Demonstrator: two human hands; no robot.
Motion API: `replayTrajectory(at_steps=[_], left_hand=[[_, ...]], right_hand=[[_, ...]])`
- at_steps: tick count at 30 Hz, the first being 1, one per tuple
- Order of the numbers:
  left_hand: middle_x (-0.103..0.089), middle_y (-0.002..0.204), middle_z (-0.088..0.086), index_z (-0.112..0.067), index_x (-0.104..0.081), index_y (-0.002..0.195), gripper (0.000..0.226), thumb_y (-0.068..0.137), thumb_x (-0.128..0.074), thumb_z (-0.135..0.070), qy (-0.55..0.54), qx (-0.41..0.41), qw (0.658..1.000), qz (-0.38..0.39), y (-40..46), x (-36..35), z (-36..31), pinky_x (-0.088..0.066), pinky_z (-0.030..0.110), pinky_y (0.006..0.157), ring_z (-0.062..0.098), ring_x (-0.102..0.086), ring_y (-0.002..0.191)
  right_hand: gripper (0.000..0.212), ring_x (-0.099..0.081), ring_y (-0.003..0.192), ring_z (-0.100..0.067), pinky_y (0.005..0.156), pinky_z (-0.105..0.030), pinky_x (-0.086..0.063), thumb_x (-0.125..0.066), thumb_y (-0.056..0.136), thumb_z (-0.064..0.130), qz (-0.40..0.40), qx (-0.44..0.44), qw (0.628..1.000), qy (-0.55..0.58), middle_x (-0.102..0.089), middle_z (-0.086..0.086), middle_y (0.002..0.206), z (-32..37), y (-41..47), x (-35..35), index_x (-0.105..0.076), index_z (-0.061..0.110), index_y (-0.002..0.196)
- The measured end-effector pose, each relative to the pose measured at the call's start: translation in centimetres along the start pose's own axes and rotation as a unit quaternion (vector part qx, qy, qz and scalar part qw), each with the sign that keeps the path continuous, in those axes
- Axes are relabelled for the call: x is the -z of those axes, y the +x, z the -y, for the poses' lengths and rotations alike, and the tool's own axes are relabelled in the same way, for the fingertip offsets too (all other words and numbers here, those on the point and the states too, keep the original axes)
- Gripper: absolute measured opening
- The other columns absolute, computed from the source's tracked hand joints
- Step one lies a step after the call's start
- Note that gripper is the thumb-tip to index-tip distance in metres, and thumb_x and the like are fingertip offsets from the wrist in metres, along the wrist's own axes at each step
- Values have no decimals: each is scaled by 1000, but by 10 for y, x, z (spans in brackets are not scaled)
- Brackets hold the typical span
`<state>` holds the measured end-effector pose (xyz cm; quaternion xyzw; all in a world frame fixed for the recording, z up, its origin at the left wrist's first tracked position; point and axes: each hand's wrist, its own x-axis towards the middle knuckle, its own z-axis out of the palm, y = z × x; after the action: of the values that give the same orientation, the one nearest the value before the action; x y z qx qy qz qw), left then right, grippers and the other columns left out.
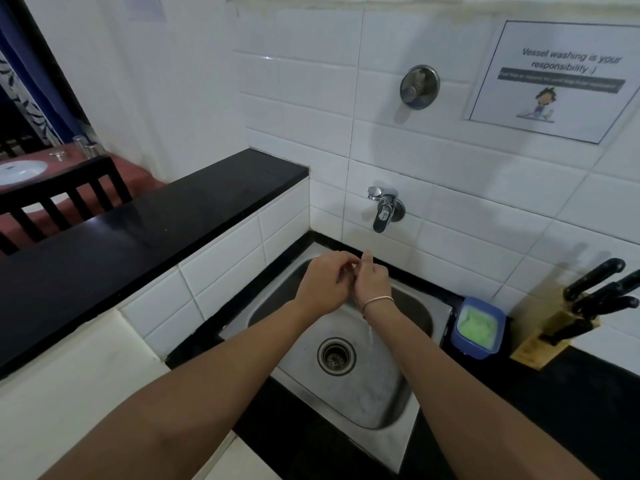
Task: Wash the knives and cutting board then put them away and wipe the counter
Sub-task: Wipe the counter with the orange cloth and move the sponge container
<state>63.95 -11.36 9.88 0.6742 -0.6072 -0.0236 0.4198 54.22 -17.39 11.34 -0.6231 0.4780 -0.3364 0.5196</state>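
White tiled wall [433, 168] backing a black counter [554, 393] across the lower frame. Standing in a wooden knife block [550, 334] at the right edge, black-handled knives [599, 289], handles pointing up-left. Cutting board: cannot tell where. Meeting at centre frame over the steel sink [346, 393], beneath the wall tap [382, 209]: left hand [325, 285] with fingers curled loosely toward the right hand [372, 278], touching it; right fingers pressed together, pointing up, holding nothing visible. Falling below the right wrist, a thin stream of water [370, 337], landing beside the drain [336, 356]. Circling that wrist, a thin bracelet [379, 301]. Sitting between sink and block, a blue tub [478, 327] of green soap. Hanging upper right, a printed notice [561, 77].
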Motion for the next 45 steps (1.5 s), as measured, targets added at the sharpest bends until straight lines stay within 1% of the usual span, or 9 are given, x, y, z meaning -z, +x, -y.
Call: replayTrajectory(at_steps=[11, 18, 22, 24, 26, 29, 33, 38, 45], left_hand=[[-69, 98, 1, -10, -68, 117, 38, 83, -56, 1, 8, 26, 1000, 11, -11, 3, 4, -53, 30, 87, 13, -62, 92], [-67, 100, -2, -14, -65, 122, 38, 88, -53, -3, -83, 92, 991, 42, -17, -9, 5, -55, 34, 85, 11, -62, 90], [-65, 115, -2, -18, -58, 134, 44, 90, -54, -11, -150, 77, 978, 120, -22, -15, 3, -53, 30, 93, 7, -62, 104], [-64, 122, -3, -21, -57, 136, 48, 88, -58, -16, -200, 71, 966, 148, -23, -23, 0, -53, 29, 97, 7, -62, 111], [-65, 121, -5, -23, -58, 134, 48, 86, -62, -21, -253, 65, 951, 168, -25, -32, -4, -56, 31, 96, 7, -64, 110], [-70, 112, -8, -29, -61, 124, 38, 87, -69, -24, -306, 78, 933, 175, -26, -41, -13, -59, 36, 90, 9, -68, 103], [-73, 104, 0, -23, -65, 113, 26, 88, -63, -30, -340, 126, 916, 170, -24, -53, -26, -58, 34, 87, 14, -70, 98], [-63, 90, 21, -1, -62, 104, 25, 102, -49, -21, -423, 199, 867, 175, -25, -71, -45, -49, 36, 71, 23, -58, 81], [-61, 82, 6, -11, -63, 88, 36, 85, -54, -46, -439, 302, 828, 175, -33, -83, -93, -44, 31, 70, 19, -56, 76]], right_hand=[[54, -38, 53, -20, 58, -31, -32, -34, 108, 37, 2, -22, 1000, -2, -41, -3, 56, -9, -3, 7, -40, 17, 58], [56, -38, 43, -16, 45, -20, -29, -33, 104, 54, 46, -198, 964, 173, -50, -2, 54, -11, -6, 39, -50, 19, 65], [65, -64, 61, -31, 79, -42, -54, -38, 99, 64, 44, -254, 921, 290, -65, -18, 76, -26, -9, 58, -62, 4, 108], [75, -70, 81, -40, 110, -55, -41, -42, 94, 66, 46, -270, 909, 314, -67, -25, 101, -35, -14, 69, -56, 2, 131], [75, -64, 106, -42, 116, -59, -34, -43, 95, 61, 49, -284, 899, 329, -62, -29, 124, -39, -19, 80, -53, 2, 139], [67, -55, 121, -42, 109, -55, -44, -44, 94, 48, 58, -283, 902, 321, -60, -26, 130, -37, -32, 92, -53, 0, 140], [48, -67, 104, -49, 54, -36, -62, -43, 94, 32, 88, -293, 915, 263, -71, -22, 108, -29, -49, 102, -60, 2, 126], [41, -73, 98, -37, 75, -40, -63, -49, 91, 14, 75, -305, 929, 194, -72, -18, 115, -43, -73, 114, -56, 6, 131], [63, -73, 82, -28, 74, -37, -59, -69, 76, 29, 14, -293, 942, 162, -67, -17, 114, -56, -102, 141, -54, 13, 135]])
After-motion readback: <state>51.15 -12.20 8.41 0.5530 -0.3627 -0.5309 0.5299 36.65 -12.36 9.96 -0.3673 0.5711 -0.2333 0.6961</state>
